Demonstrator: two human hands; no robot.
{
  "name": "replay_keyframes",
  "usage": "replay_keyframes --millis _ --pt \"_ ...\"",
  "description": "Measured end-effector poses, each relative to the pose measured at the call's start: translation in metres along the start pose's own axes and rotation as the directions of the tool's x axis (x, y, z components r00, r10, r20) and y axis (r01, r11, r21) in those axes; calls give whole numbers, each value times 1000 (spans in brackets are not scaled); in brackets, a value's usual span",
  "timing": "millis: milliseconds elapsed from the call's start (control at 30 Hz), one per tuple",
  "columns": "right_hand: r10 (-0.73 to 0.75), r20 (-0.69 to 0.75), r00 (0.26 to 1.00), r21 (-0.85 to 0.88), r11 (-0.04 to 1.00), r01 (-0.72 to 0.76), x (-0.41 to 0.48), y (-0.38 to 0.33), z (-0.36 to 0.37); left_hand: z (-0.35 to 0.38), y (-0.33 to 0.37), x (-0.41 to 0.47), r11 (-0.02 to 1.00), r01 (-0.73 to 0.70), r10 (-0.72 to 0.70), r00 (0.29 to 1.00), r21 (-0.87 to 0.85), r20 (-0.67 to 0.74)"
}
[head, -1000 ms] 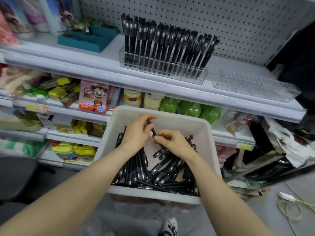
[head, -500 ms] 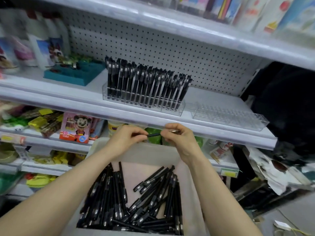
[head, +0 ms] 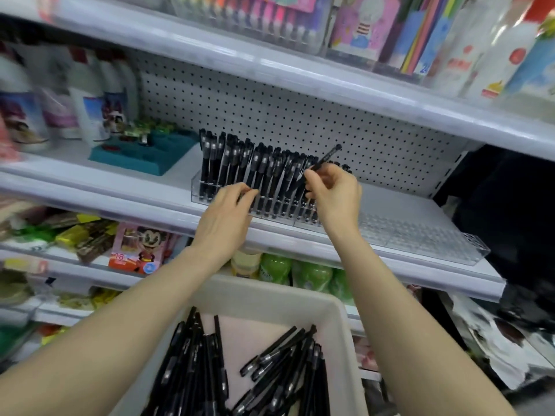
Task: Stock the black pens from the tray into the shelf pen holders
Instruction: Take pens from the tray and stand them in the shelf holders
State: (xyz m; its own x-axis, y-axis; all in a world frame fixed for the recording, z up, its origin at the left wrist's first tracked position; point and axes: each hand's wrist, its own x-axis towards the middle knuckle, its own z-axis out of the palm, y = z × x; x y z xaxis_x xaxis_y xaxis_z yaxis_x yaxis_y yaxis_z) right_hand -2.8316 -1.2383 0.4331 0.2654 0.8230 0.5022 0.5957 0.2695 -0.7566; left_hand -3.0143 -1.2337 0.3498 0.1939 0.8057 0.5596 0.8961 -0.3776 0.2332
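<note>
I log the tray (head: 339,307) at 6 o'clock, many loose pens (head: 195,370) inside. Both hands have risen from tray level within the last half second. The left hand (head: 223,217), fingers loosely extended and holding nothing, touches the full holder's (head: 199,190) front row. The right hand (head: 333,193) pinches one pen (head: 326,159), tilted toward 1 o'clock over that holder's right end. The empty holder (head: 420,238) lies at 4 o'clock. I judge insertion imminent.
</note>
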Motion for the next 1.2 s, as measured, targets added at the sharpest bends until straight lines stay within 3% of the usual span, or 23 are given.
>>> replay_keyframes --millis 167,400,700,900,1033,1100,1200 --pt "-71 7 997 -252 965 71 12 5 16 2 -1 0 998 -45 45 999 51 3" --pt "60 128 990 -373 928 -8 6 22 37 2 1 2 999 -5 4 1000 39 24" --pt "64 101 993 -397 918 -18 -2 18 38 4 -3 0 1000 -27 26 999 8 39" --pt "22 71 997 -302 953 1 -36 10 22 -8 -4 -17 990 -37 44 998 -140 54" --pt "-11 140 990 -303 951 54 -93 28 21 -6 -1 -55 973 -76 92 994 -217 61" --pt "28 199 980 -321 946 38 -129 45 24 2 -4 -81 975 -88 117 984 -204 132" --pt "160 348 924 -399 917 -8 -178 70 31 14 -7 -121 990 -38 87 921 -134 380"
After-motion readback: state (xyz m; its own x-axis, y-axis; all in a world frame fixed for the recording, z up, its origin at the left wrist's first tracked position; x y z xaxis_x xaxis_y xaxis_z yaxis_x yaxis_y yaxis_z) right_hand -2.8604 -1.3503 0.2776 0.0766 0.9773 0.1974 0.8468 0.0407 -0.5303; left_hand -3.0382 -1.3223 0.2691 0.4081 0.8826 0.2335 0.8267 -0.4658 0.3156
